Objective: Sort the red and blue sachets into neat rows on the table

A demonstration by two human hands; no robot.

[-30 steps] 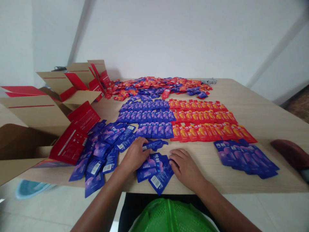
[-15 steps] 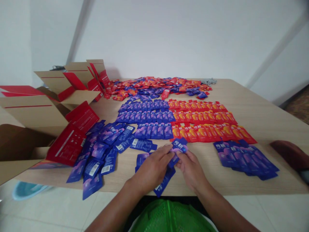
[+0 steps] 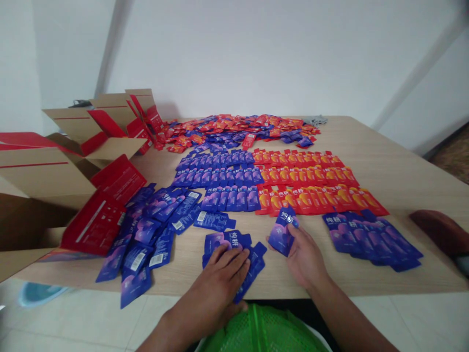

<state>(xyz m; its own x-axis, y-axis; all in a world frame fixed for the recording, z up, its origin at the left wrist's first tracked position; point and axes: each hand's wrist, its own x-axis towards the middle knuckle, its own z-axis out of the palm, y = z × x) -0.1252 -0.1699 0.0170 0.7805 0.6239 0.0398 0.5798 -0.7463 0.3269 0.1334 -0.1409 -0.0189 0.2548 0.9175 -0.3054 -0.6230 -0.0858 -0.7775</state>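
Note:
My right hand (image 3: 306, 254) pinches a purple pouch (image 3: 282, 232) between thumb and fingers, its printed front facing up, just above the table. To its left, my left hand (image 3: 225, 274) lies palm down with its fingers stretched over a small pile of purple pouches (image 3: 254, 266) near the front edge. Its thumb is by the table's edge. A fanned row of purple pouches (image 3: 370, 239) rests to the right of my right hand. One purple pouch (image 3: 214, 221) lies barcode side up beyond my left hand.
Rows of purple pouches (image 3: 216, 176) and red-orange pouches (image 3: 308, 176) cover the middle of the table (image 3: 395, 190). A mixed heap (image 3: 242, 128) lies at the back. Loose purple pouches (image 3: 146, 234) and open cardboard boxes (image 3: 47, 171) stand left. A dark red object (image 3: 437, 232) sits right.
My hands have parted. The right hand has moved right with the purple pouch, while the left has let go of it and come down on the small pile at the left.

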